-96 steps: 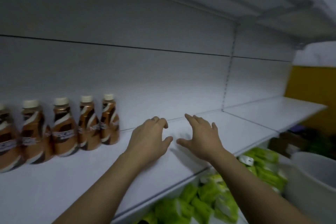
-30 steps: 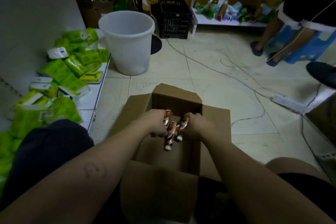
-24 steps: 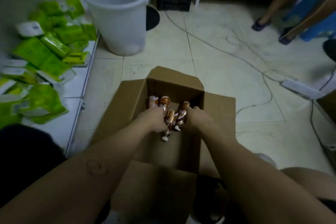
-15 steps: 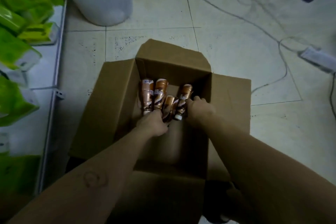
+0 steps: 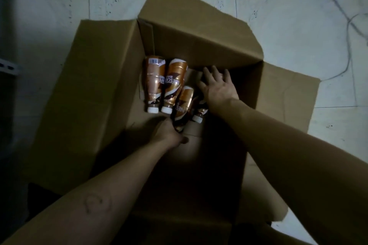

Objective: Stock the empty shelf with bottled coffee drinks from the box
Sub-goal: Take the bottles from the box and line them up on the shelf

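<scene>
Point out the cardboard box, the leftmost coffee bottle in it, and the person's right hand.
cardboard box (image 5: pixel 103 89): head view, on its open left flap.
leftmost coffee bottle (image 5: pixel 154 79): head view, on its labelled body.
right hand (image 5: pixel 218 87): head view, on the back of the hand.

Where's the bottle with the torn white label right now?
In the head view it lies on the box floor in the far left corner, leftmost bottle, cap toward the person, against the second bottle; neither hand is on it.

The right hand is covering most of the fourth bottle. The left hand is hiding the third bottle's cap. The box is running off the bottom edge.
</scene>
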A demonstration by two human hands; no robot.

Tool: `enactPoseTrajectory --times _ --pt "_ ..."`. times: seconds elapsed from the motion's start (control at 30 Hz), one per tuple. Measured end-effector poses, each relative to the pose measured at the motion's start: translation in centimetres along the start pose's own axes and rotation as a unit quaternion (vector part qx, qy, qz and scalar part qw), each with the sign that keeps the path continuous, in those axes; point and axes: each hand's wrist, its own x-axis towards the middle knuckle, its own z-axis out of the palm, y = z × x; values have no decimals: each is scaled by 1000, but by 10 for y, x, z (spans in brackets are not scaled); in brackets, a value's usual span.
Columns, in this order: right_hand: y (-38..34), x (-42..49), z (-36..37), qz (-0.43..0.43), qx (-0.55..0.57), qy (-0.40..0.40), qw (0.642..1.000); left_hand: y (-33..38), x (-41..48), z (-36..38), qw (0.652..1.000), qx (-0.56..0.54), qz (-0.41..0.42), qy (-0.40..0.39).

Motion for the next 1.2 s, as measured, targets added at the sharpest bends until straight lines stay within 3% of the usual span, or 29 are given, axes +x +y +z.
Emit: enactPoseTrajectory --times 0.47,0.57,0.67,0.73,0.87,0.93,1.1,1.2 --pt "-12 10 18 53 -55 11 997 -11 -33 7 991 -58 61 99" --pt "-11 -5 11 42 -21 17 999 4 -56 -7 980 -85 90 156" --pt "-11 -28 0 99 123 38 987 30 -74 -37 966 -124 127 186" --pt "-8 -54 -14 154 303 52 939 45 -86 -59 963 -103 162 190" --pt "-13 -111 -41 156 585 69 793 60 -125 -93 953 -61 209 212" --pt "-21 -135 -51 148 649 71 743 64 -152 -107 947 -77 225 216" --pt "-32 -193 -90 60 723 128 677 84 -234 -145 933 -38 293 206" --pt "-37 -231 -126 16 761 179 623 94 -294 -170 910 -36 326 253"
